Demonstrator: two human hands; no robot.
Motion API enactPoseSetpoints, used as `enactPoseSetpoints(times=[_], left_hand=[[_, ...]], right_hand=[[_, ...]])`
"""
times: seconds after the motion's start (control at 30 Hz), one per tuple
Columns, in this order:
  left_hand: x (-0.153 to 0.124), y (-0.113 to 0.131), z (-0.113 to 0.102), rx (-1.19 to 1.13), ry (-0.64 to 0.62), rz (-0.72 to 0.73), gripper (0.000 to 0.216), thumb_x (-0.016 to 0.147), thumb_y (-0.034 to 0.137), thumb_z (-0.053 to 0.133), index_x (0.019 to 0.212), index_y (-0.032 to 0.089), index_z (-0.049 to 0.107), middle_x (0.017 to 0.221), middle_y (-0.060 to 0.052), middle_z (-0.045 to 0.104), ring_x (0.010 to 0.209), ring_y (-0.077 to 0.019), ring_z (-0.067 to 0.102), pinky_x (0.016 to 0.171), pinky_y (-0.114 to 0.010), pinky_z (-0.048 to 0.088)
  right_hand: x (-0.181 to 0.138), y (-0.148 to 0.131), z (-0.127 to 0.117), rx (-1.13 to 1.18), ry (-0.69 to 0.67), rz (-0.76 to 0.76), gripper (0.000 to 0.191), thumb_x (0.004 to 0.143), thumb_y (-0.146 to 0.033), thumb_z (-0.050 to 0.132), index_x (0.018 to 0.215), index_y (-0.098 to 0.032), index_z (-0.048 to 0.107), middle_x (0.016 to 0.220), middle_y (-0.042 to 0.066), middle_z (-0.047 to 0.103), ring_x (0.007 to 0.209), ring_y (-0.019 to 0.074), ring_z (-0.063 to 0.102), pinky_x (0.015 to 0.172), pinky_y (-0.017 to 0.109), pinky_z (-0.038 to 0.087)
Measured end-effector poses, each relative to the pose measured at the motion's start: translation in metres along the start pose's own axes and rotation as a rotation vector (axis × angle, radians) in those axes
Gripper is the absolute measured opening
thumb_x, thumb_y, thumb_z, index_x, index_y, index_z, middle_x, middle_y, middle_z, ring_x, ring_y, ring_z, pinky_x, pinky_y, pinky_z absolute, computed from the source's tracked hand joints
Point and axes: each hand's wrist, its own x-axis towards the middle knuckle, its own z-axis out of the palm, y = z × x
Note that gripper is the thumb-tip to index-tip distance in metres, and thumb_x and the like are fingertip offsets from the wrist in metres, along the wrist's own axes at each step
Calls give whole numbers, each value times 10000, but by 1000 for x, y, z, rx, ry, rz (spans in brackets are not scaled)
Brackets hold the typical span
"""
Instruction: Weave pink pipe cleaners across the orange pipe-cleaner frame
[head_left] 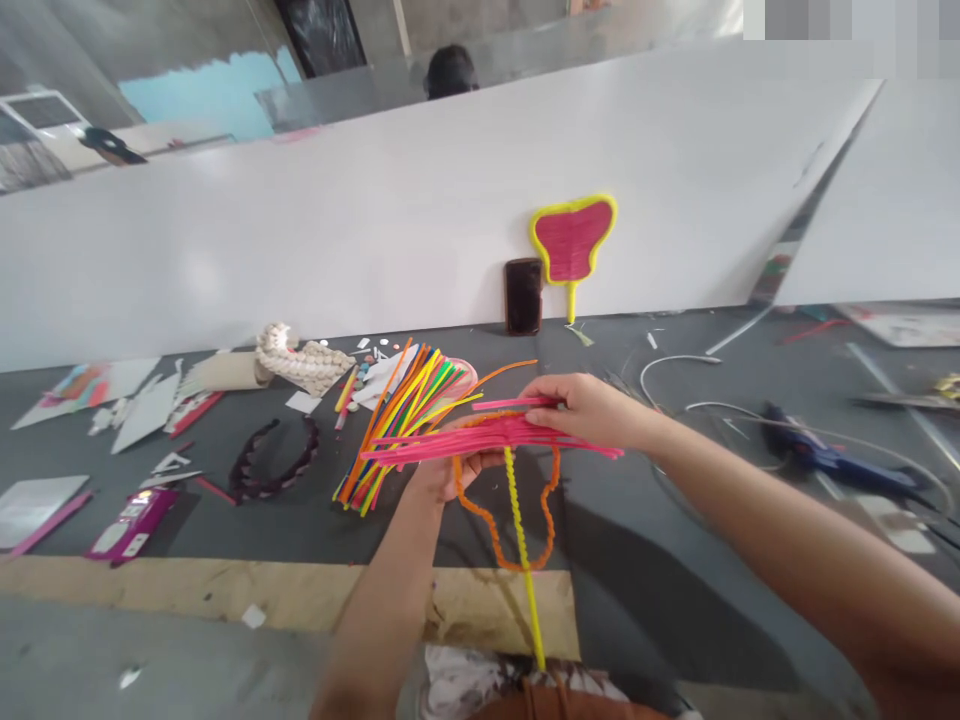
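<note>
In the head view, my left hand (469, 474) is closed from below around a half-made hand fan. Its orange twisted outline (551, 515) hangs below the hand, with a yellow twisted stem (517, 510) down the middle ending in a plain handle (535, 625) near my body. Long thin pink strips (442, 440) lie crosswise over the frame and stick out on both sides. My right hand (566, 403) pinches one separate pink strip (495, 404) just above the others. The left fingertips are partly hidden behind the strips.
Several coloured strips (409, 415) lie bundled left of the fan. A finished fan (574, 240) and a phone (523, 297) lean on the white partition (375, 220). A blue glue gun (840, 455) with its cable lies right. A dark braided headband (274, 470) and purple box (133, 522) lie left.
</note>
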Motion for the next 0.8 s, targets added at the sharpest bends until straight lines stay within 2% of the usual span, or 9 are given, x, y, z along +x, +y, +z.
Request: enactPoseSetpoints(times=[0.1, 0.27, 0.37, 0.43, 0.53, 0.6, 0.7, 0.8], left_hand=[[0, -9, -3, -226, -39, -18, 300, 717, 313, 737, 973, 172, 673, 886, -80, 751, 945, -281, 698, 881, -470, 543], [-1, -17, -5, -309, -62, -18, 251, 689, 242, 776, 907, 150, 693, 799, -64, 753, 771, -240, 723, 802, -435, 577], [-2, -19, -4, -354, -92, -26, 259, 685, 233, 784, 917, 153, 701, 824, -60, 758, 698, -208, 719, 716, -369, 592], [-2, -20, -4, -375, -112, -34, 275, 686, 243, 786, 934, 153, 707, 833, -63, 759, 681, -204, 719, 669, -335, 590], [-3, -21, -5, -378, -136, -47, 310, 687, 267, 789, 960, 143, 710, 836, -77, 759, 692, -213, 722, 666, -330, 586], [-4, -21, -5, -374, -146, -49, 326, 694, 285, 785, 975, 140, 708, 861, -87, 760, 727, -223, 724, 690, -342, 585], [-3, -22, -5, -365, -148, -68, 334, 683, 290, 796, 968, 140, 707, 856, -89, 760, 726, -229, 722, 687, -350, 580], [-1, -22, -3, -363, -133, -91, 324, 654, 273, 817, 935, 148, 716, 816, -73, 759, 683, -213, 716, 648, -314, 568]], right_hand=[[-3, 1, 2, -70, 118, -24, 299, 932, -375, 471, 1118, -232, 656, 954, 19, 725, 779, 148, 642, 689, 251, 462], [-20, 4, 1, -331, 304, -103, 315, 974, -299, 388, 1069, -200, 671, 893, 65, 716, 796, 188, 655, 688, 288, 473], [-35, 5, 5, -441, 335, -152, 327, 982, -242, 353, 1164, -180, 618, 890, 73, 727, 805, 191, 672, 704, 293, 481], [-44, 6, 9, -496, 344, -160, 318, 987, -228, 345, 1177, -178, 595, 867, 64, 736, 742, 175, 674, 672, 277, 472], [-53, 5, 13, -591, 347, -168, 274, 980, -210, 368, 1030, -192, 638, 761, 42, 723, 646, 149, 648, 618, 257, 430], [-56, 4, 14, -633, 350, -209, 273, 965, -175, 388, 928, -190, 659, 754, 48, 718, 688, 151, 650, 646, 262, 420], [-54, 0, 15, -617, 369, -235, 273, 955, -160, 406, 913, -181, 675, 783, 58, 718, 732, 166, 642, 680, 280, 427], [-46, -5, 17, -484, 352, -170, 264, 967, -215, 413, 1001, -178, 672, 856, 66, 724, 794, 186, 639, 712, 297, 445]])
